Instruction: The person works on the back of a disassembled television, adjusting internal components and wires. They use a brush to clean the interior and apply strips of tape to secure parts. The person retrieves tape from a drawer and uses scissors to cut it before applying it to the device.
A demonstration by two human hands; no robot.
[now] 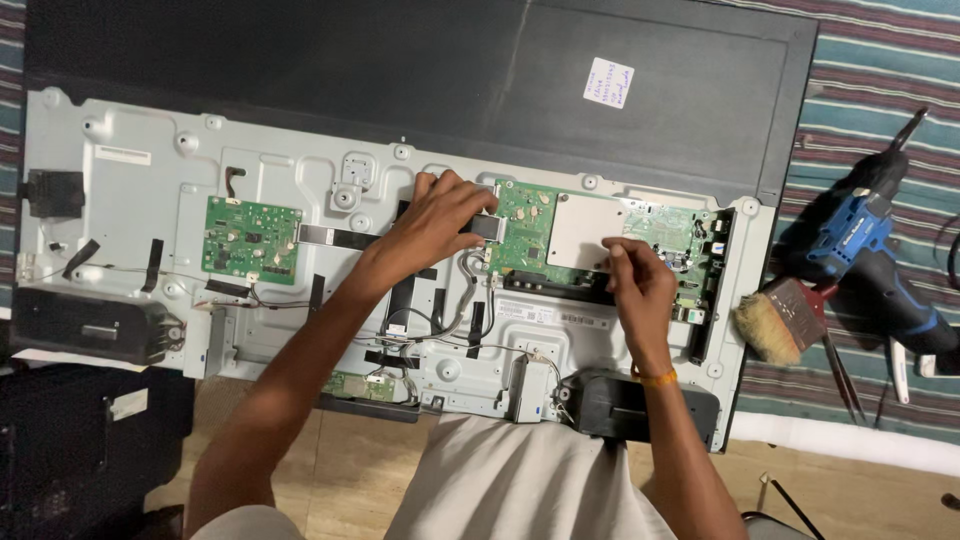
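An opened flat television lies face down, its grey metal chassis (pixel 130 190) bare. My left hand (pixel 435 220) rests on the chassis with its fingers closed on a dark flat ribbon cable (pixel 482 227) at the left edge of the green main circuit board (pixel 525 230). A silver shield plate (pixel 585 230) covers the board's middle. My right hand (pixel 640 285) is curled at the board's lower edge, fingertips pinched together; whether it holds anything is hidden. A smaller green circuit board (pixel 250 238) sits far to the left.
The black back cover (pixel 400 70) with a white sticker (pixel 608 82) lies behind the chassis. A blue cordless drill (pixel 865 245), a brush (pixel 775 322) and thin tools lie on the striped mat at right. Black speakers sit at lower left (pixel 90 325) and lower right (pixel 640 405).
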